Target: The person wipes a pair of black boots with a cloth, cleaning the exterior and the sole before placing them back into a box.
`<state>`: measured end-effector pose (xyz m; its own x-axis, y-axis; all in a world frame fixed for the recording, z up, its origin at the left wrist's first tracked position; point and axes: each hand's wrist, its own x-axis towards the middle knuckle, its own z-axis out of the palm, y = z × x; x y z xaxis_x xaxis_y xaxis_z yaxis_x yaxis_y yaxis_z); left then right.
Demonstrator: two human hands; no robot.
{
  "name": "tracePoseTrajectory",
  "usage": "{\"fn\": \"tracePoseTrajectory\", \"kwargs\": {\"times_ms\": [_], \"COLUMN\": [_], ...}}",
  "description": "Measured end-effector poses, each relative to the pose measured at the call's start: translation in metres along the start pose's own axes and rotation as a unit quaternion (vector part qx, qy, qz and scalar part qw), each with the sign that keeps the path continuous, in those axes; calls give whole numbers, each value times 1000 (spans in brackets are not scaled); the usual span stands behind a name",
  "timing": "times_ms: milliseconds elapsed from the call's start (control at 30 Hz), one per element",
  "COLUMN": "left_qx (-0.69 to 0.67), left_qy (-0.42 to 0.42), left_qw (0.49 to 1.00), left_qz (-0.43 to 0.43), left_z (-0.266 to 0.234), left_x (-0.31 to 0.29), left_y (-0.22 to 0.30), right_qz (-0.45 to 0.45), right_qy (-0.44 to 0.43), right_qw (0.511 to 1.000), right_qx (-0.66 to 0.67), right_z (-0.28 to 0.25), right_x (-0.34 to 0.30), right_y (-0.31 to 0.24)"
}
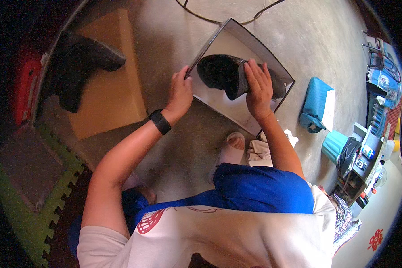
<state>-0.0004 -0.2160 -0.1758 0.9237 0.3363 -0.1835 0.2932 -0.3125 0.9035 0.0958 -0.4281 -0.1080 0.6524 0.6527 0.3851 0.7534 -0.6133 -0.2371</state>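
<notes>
My left hand (181, 91) is closed on the left rim of an open box (234, 36) with a pale inside and dark edges. A black boot (223, 73) lies on its side in the box, its wide dark opening toward the left. My right hand (260, 89) lies over the middle of the boot, fingers stretched out flat across it. Part of the boot is hidden beneath that hand.
More dark boots (82, 62) rest on a brown cardboard sheet (116, 102) at left. Crumpled paper (259, 154) lies beside my foot. At right are a blue fabric-like bundle (316, 100), a turquoise bin (334, 145) and a cluttered shelf (364, 165).
</notes>
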Motion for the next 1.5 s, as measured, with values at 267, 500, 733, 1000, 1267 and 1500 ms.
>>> {"fn": "tracePoseTrajectory", "kwargs": {"times_ms": [267, 500, 733, 1000, 1267, 1500], "left_qx": [-142, -51, -70, -57, -53, -87], "left_qy": [0, 4, 25, 29, 39, 59], "left_qw": [988, 998, 997, 997, 998, 994], "left_qz": [-60, -41, -17, -31, -18, -29], "left_z": [-6, -5, -5, -4, 9, 12], "left_x": [8, 10, 8, 2, 1, 7], "left_y": [3, -3, -13, 0, -9, -6], "right_qz": [-25, 56, 258, 478, 404, 422], "right_qy": [-257, -254, -310, -402, -350, -278], "right_qw": [964, 957, 864, 634, 779, 684], "right_qx": [-69, -131, 301, 456, 328, 526], "right_z": [0, 9, -9, -7, 29, 46], "right_x": [-44, -31, -6, -11, -29, -36], "right_y": [-14, 24, 51, 73, 44, 15]}}
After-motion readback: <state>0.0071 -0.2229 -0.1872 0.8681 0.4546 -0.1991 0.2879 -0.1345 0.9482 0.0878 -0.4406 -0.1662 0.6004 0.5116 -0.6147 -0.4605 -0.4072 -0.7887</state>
